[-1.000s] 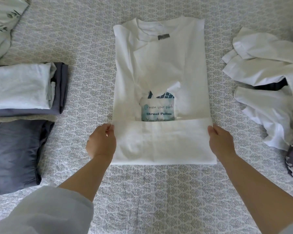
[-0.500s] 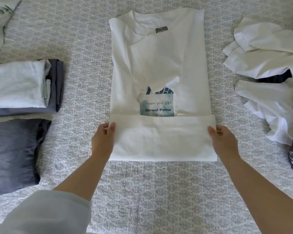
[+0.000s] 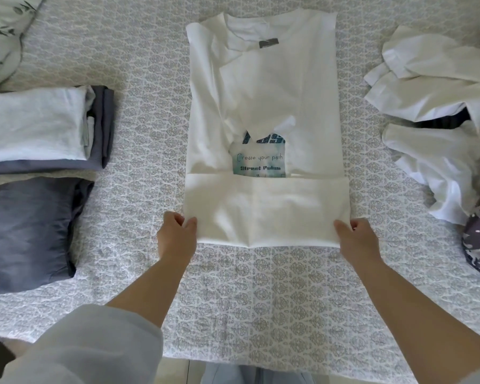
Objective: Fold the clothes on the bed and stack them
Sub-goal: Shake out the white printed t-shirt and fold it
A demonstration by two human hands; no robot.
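**Second fold in hand on the white T-shirt**

At the near edge of the folded band, my left hand [image 3: 177,236] pinches one lower corner of the white T-shirt [image 3: 263,112] and my right hand [image 3: 356,237] pinches the other, both clamped on cloth, well apart across the shirt's width. The T-shirt lies flat in the middle of the bed [image 3: 150,112], collar far from me, sleeves turned in, its hem end doubled up so the band covers the lower part of the blue print [image 3: 259,157].

My judgement is that the next fold upward is the risky part. If one hand lifts ahead of the other, the band will skew and the sides will no longer line up; the loose flap of sleeve above the print could also bunch under the fold and leave a lump.

To my left sits the folded stack [image 3: 39,128], pale grey on darker blue-grey pieces, well apart from the shirt. To my right lies an unfolded pile [image 3: 432,106] of white garments, with a dark spotted one at the edge. A patterned grey-white quilt covers the bed, and a leaf-print pillow [image 3: 3,31] shows at the far left corner.
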